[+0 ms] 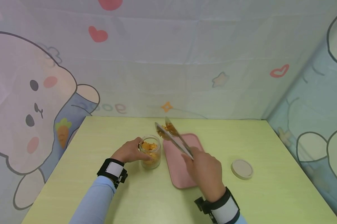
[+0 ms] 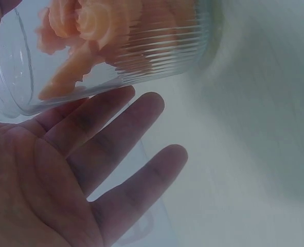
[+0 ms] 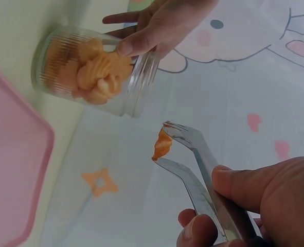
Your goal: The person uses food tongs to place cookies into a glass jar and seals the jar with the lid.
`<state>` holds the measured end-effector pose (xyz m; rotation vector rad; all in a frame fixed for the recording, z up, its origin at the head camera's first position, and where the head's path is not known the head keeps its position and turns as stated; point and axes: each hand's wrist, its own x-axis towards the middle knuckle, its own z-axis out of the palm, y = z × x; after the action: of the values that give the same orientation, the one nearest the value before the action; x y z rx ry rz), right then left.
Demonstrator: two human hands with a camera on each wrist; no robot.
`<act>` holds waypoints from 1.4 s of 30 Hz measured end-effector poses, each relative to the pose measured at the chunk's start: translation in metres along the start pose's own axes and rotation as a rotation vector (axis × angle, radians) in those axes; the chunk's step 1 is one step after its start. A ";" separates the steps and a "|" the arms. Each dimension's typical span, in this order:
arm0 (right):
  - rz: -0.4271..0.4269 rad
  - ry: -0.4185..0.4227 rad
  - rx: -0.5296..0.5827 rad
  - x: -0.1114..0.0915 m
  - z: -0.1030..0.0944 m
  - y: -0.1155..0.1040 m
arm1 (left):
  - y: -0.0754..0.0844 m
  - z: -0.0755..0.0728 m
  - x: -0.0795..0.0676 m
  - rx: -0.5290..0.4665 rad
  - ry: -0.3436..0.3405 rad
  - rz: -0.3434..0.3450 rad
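A clear ribbed glass jar stands upright on the table with orange, ridged snack pieces inside. My left hand grips it near the top, thumb on one side and fingers on the other; several fingers stretch out beside the glass in the left wrist view. In my right hand are metal tongs, pinched between thumb and fingers. Between the tong tips sits a small orange snack piece. The tips are beyond the jar's mouth, apart from it, above the far end of a pink tray.
To the right of the tray a round, pale lid lies flat on the light yellow table. A printed cloth with cartoon figures hangs behind the table's far edge and along the sides.
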<state>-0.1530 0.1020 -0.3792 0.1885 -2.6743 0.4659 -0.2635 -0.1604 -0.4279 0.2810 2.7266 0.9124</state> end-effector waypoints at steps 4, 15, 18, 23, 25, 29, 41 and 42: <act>-0.018 -0.011 0.000 -0.001 0.000 -0.007 | 0.001 -0.001 -0.001 -0.004 -0.002 -0.002; -0.025 -0.096 0.002 -0.002 0.002 -0.021 | -0.003 0.001 0.003 0.005 -0.002 0.002; -0.016 -0.113 0.008 -0.003 0.003 -0.023 | -0.003 0.001 0.003 0.004 -0.003 0.001; -0.022 -0.095 0.017 -0.004 0.004 -0.025 | -0.002 0.001 0.003 0.005 -0.004 0.005; -0.016 -0.092 0.016 -0.004 0.004 -0.024 | -0.001 0.001 0.003 0.006 -0.004 0.006; -0.014 -0.081 -0.004 -0.003 0.005 -0.021 | -0.001 0.001 0.003 0.006 -0.001 0.002; -0.014 -0.041 -0.013 0.001 0.001 -0.013 | -0.003 0.002 0.002 0.007 0.007 0.012; -0.006 -0.041 -0.013 0.001 0.001 -0.011 | -0.003 0.002 0.001 0.006 0.007 0.013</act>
<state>-0.1520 0.0913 -0.3760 0.2047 -2.7151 0.4474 -0.2646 -0.1610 -0.4311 0.2974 2.7374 0.9107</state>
